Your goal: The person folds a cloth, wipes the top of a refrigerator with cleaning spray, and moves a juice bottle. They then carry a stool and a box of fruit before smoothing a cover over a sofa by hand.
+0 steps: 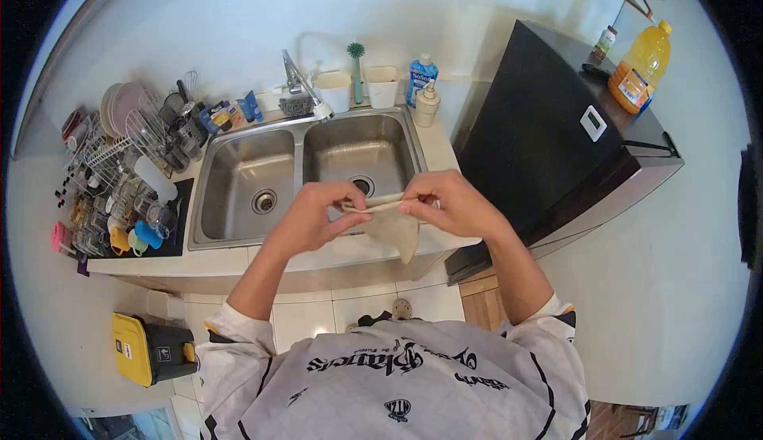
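A pale olive cloth [394,229] is stretched between my two hands over the front edge of the sink [238,243]. My left hand [322,213] pinches one top corner between thumb and fingers. At the other end, my right hand [450,204] pinches the upper edge the same way. The top of the cloth looks folded or rolled over, and its lower part hangs down to a point in front of the counter. Behind it, the right basin [362,150] shows its drain, partly covered by my hands and the cloth.
A faucet [296,78] stands behind the basins. Along the wall are a green brush [357,74], a blue bottle [420,78] and a pump dispenser [427,106]. A loaded dish rack [107,154] is on the left; a dark fridge [528,130] borders the right.
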Demonstrator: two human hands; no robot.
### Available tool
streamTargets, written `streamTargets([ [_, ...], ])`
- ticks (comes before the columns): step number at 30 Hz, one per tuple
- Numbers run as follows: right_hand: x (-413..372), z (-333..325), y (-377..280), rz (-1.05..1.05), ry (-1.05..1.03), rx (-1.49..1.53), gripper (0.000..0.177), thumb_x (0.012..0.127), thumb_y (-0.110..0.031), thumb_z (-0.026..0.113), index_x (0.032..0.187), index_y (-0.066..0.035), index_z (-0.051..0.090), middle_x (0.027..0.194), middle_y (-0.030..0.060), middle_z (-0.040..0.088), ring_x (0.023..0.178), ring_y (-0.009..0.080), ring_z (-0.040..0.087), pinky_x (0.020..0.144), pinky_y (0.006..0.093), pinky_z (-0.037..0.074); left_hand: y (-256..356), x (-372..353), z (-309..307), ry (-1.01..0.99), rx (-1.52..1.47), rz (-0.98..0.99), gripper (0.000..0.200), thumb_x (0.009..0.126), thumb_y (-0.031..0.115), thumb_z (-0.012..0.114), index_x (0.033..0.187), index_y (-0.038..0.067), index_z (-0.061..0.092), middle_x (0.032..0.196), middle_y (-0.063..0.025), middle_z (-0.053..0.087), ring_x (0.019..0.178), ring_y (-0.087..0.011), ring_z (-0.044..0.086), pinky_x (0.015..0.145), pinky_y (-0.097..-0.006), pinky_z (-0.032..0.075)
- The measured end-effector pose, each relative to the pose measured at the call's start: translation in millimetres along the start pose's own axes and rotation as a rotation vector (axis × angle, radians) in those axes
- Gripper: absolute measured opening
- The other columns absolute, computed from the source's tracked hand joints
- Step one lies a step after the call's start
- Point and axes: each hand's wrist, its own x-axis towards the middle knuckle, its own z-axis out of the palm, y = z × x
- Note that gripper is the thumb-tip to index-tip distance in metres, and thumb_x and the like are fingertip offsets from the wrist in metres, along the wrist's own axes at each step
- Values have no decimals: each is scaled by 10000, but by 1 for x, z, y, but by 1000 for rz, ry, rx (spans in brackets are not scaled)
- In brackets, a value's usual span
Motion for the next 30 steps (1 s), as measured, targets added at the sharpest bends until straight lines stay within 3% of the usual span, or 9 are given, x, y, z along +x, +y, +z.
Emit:
streamTargets([
  [5,-8,8,-14,-170,58,-226,197,846,-177,686,792,2,623,665,102,584,580,220,545,558,307,450,5,-6,-14,-72,-72,-61,169,803,120,734,811,20,599,739,-54,629,662,-158,597,635,-293,504],
  [13,-36,11,-21,20,22,-88,150,803,-101,699,777,-21,574,689,88,583,640,178,574,598,292,455,12,-12,-6,-43,-102,-9,222,809,131,736,964,24,621,781,-51,637,669,-126,598,662,-267,489],
  [16,-47,7,-36,33,94,184,147,811,-57,666,891,-46,544,767,50,588,705,126,568,633,263,445,9,-19,1,18,-336,45,480,791,178,758,1203,44,551,932,-60,647,752,-122,603,713,-268,486],
  [19,-37,24,-46,-13,199,497,251,825,-6,610,1030,-69,480,817,10,568,741,92,554,646,254,443,-1,-13,25,10,-1063,-84,691,796,253,755,1363,55,415,1121,-77,613,959,-154,604,846,-310,484],
  [20,-35,28,-44,-41,224,580,296,830,12,589,1077,-77,453,825,-3,557,746,84,550,645,255,445,10,-9,42,-127,-1368,47,753,817,336,725,1405,49,353,1254,-90,557,1154,-202,544,957,-367,453],
  [23,-39,36,-11,208,279,753,258,885,-100,606,1110,-52,488,967,17,554,890,98,531,840,268,424,-27,-45,81,-171,-1521,-367,632,888,331,642,1379,30,382,1295,-96,542,1239,-230,495,1031,-405,406],
  [26,-63,74,21,432,488,1114,403,931,-284,591,1225,-30,485,1067,35,578,991,130,553,913,315,433,-7,-52,93,-71,-1361,-590,521,935,284,578,1355,24,410,1308,-103,536,1203,-225,526,1003,-391,431],
  [28,-87,112,43,539,393,1357,536,951,-407,533,1310,-16,463,1178,57,588,1091,163,556,953,356,443,-22,-61,105,8,-1422,-685,446,952,248,546,1322,22,438,1297,-102,543,1179,-221,543,985,-382,445],
  [30,-117,144,70,546,162,1483,476,953,-296,561,1314,0,469,1262,86,565,1145,164,545,955,348,456,-38,-70,118,78,-1463,-768,393,960,225,528,1289,22,460,1278,-98,554,1152,-217,560,968,-374,458],
])
